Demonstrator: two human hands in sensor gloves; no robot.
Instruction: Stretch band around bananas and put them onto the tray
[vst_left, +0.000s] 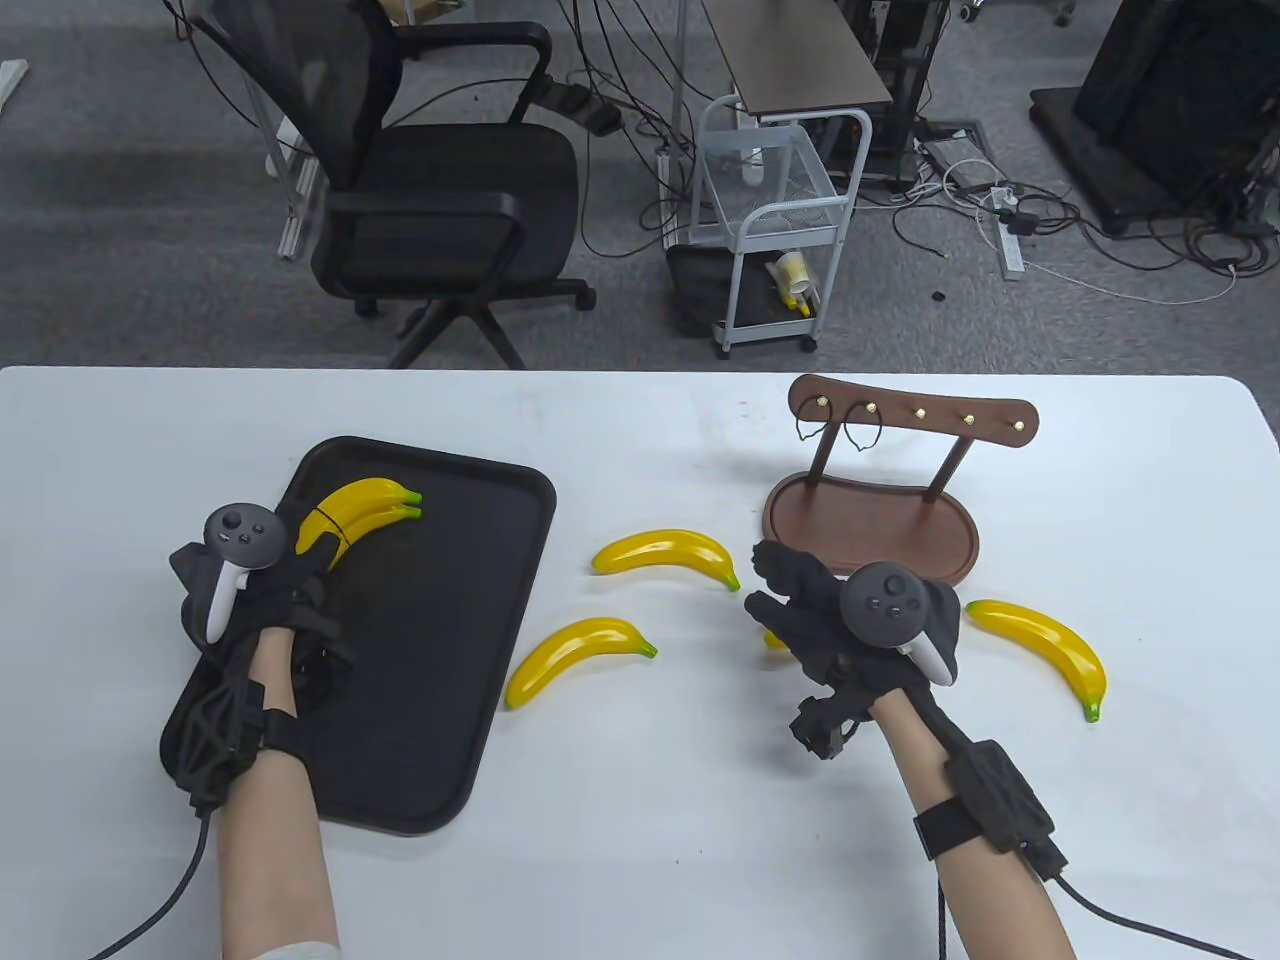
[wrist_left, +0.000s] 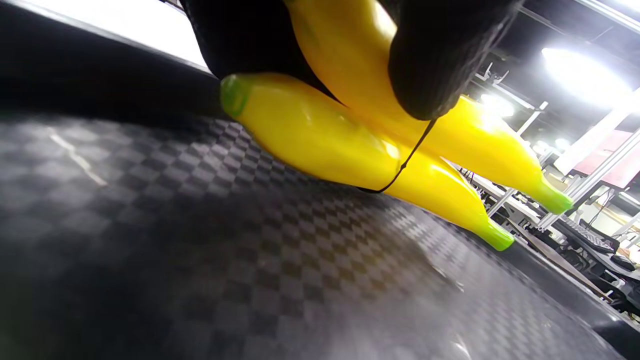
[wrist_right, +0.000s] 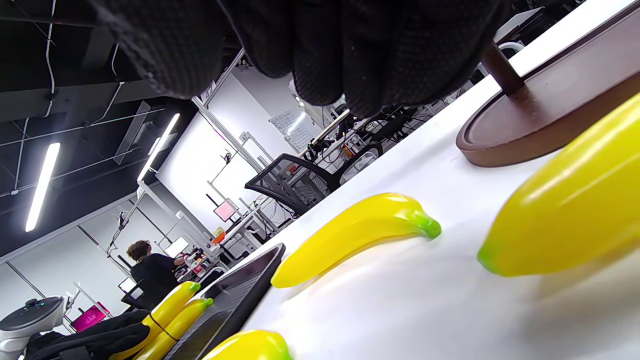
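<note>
Two yellow bananas (vst_left: 365, 505) bound together by a thin black band (wrist_left: 405, 160) lie at the far left of the black tray (vst_left: 480, 600). My left hand (vst_left: 315, 570) grips their near end, and the fingertips (wrist_left: 435, 60) are curled over them. My right hand (vst_left: 780, 590) hovers with its fingers (wrist_right: 350, 50) relaxed above a loose banana (wrist_right: 565, 220) that it mostly hides in the table view and does not touch. Three more loose bananas lie on the white table: one mid-table (vst_left: 665, 555), one nearer the tray (vst_left: 575, 660), one at the right (vst_left: 1045, 650).
A brown wooden hook stand (vst_left: 870, 520) stands just beyond my right hand, with black bands (vst_left: 858, 435) hanging from its left hooks. An office chair and a small cart are on the floor past the table's far edge.
</note>
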